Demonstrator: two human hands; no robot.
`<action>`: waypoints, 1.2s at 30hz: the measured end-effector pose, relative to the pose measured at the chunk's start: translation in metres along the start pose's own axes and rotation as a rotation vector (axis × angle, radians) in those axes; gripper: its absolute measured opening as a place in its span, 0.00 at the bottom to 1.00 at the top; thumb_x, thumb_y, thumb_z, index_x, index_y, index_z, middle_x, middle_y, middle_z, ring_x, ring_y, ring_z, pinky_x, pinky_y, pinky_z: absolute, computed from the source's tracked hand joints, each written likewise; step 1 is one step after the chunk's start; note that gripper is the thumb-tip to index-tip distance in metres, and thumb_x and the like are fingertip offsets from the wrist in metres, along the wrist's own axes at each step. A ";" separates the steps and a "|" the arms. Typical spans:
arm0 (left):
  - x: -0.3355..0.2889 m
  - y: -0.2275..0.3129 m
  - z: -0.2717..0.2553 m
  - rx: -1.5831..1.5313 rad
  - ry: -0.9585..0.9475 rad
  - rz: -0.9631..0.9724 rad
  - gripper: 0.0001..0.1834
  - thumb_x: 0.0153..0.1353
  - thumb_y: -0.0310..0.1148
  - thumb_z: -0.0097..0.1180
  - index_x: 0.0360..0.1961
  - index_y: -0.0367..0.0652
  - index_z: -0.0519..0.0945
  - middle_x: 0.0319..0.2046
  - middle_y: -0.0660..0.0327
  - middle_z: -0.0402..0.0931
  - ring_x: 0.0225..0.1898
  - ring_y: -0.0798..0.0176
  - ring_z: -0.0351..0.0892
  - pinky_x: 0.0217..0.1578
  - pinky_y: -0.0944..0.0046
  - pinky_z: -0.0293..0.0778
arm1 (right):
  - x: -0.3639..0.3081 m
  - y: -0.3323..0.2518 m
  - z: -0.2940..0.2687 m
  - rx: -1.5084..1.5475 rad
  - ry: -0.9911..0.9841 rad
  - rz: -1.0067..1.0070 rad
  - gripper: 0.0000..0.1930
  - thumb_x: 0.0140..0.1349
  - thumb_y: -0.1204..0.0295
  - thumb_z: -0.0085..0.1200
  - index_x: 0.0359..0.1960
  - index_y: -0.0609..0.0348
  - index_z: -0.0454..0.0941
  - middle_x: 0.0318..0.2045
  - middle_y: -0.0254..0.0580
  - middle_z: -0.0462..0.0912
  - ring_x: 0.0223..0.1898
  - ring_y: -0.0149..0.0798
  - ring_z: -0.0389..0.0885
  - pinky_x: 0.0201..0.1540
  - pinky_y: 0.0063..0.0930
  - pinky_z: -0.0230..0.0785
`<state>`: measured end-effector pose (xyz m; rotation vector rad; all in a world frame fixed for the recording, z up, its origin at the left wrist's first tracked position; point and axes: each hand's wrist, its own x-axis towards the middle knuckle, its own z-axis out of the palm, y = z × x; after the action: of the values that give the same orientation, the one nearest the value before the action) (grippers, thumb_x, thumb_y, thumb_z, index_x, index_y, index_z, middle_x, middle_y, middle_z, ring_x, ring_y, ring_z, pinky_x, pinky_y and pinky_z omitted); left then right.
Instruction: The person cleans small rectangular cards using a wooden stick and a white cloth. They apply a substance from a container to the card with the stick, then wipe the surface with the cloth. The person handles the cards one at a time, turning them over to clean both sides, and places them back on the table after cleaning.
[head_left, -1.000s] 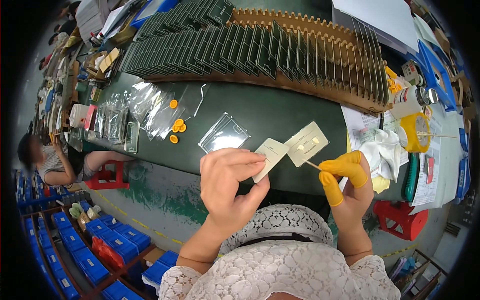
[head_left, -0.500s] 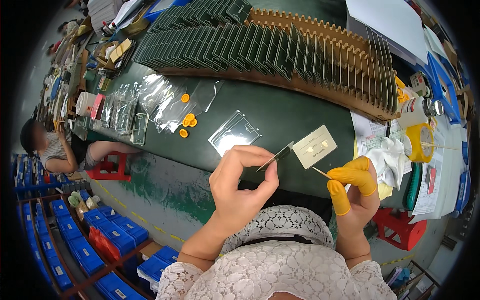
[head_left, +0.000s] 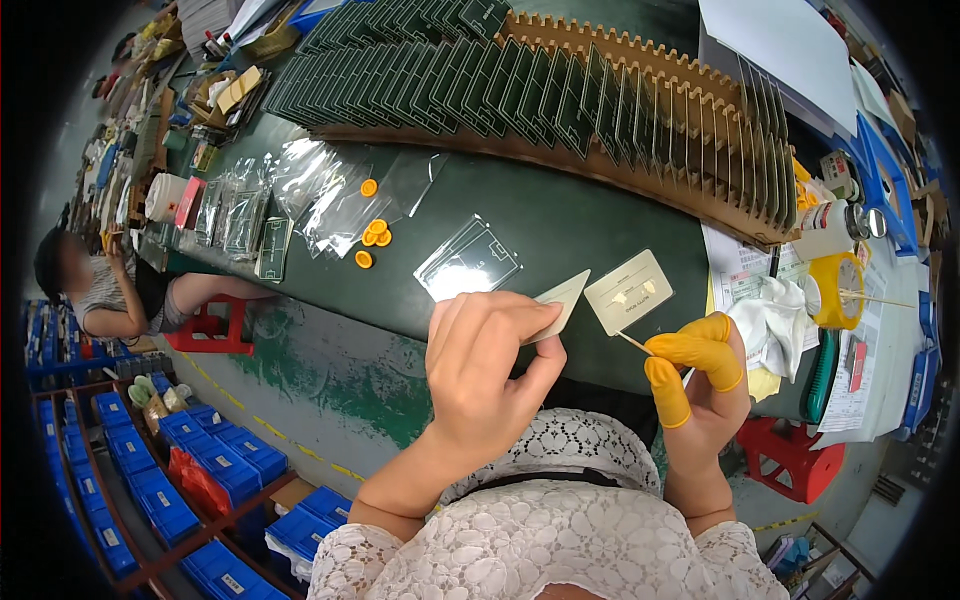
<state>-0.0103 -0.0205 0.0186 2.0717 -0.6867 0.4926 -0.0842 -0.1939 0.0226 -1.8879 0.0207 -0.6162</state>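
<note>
Left fingers (head_left: 512,312) pinch a card (head_left: 566,299), right fingers (head_left: 690,347) a stick (head_left: 633,342); cards (head_left: 468,88) line a rack (head_left: 620,171).

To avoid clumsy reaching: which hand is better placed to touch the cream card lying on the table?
Probably the right hand: it holds a thin stick, tip near the cream card. The left hand holds a second card.

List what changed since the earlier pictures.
The card in the left hand swung nearly edge-on, dark side showing, then tilted back to show its pale face. Nothing was picked up or released: the right hand keeps its stick; the orange pieces stayed put.
</note>
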 end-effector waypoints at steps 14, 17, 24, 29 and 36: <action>-0.006 0.005 -0.003 -0.212 -0.069 -0.149 0.12 0.47 0.13 0.61 0.33 0.36 0.77 0.32 0.57 0.79 0.33 0.64 0.79 0.37 0.69 0.74 | 0.000 -0.008 -0.006 -0.119 -0.048 -0.075 0.13 0.47 0.81 0.66 0.37 0.61 0.81 0.29 0.39 0.77 0.30 0.36 0.71 0.30 0.25 0.61; -0.008 0.003 0.003 -0.159 0.006 -0.021 0.14 0.44 0.16 0.64 0.33 0.36 0.79 0.32 0.55 0.80 0.31 0.58 0.80 0.30 0.67 0.75 | -0.001 -0.010 -0.005 -0.154 -0.057 -0.089 0.14 0.47 0.80 0.67 0.37 0.60 0.82 0.29 0.39 0.77 0.30 0.36 0.70 0.30 0.26 0.61; -0.009 0.007 0.002 -0.058 0.028 0.045 0.15 0.43 0.14 0.64 0.33 0.37 0.77 0.33 0.55 0.81 0.32 0.58 0.82 0.32 0.67 0.75 | 0.001 -0.009 -0.001 -0.169 -0.073 -0.109 0.14 0.47 0.80 0.67 0.38 0.60 0.81 0.29 0.39 0.76 0.29 0.37 0.71 0.29 0.26 0.63; -0.011 0.004 0.003 -0.040 0.052 0.085 0.16 0.40 0.17 0.65 0.34 0.37 0.78 0.34 0.55 0.81 0.29 0.58 0.80 0.28 0.66 0.75 | 0.003 -0.009 0.000 -0.162 -0.081 -0.116 0.14 0.47 0.80 0.67 0.38 0.60 0.81 0.29 0.39 0.76 0.28 0.37 0.71 0.27 0.26 0.62; -0.012 0.003 0.003 -0.036 0.052 0.094 0.17 0.40 0.17 0.65 0.34 0.37 0.78 0.34 0.55 0.81 0.29 0.59 0.80 0.28 0.66 0.75 | 0.003 -0.009 0.001 -0.152 -0.094 -0.116 0.15 0.47 0.81 0.67 0.38 0.60 0.81 0.29 0.40 0.76 0.28 0.37 0.70 0.27 0.26 0.62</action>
<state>-0.0210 -0.0209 0.0123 1.9931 -0.7590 0.5810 -0.0834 -0.1899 0.0315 -2.0747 -0.1069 -0.6180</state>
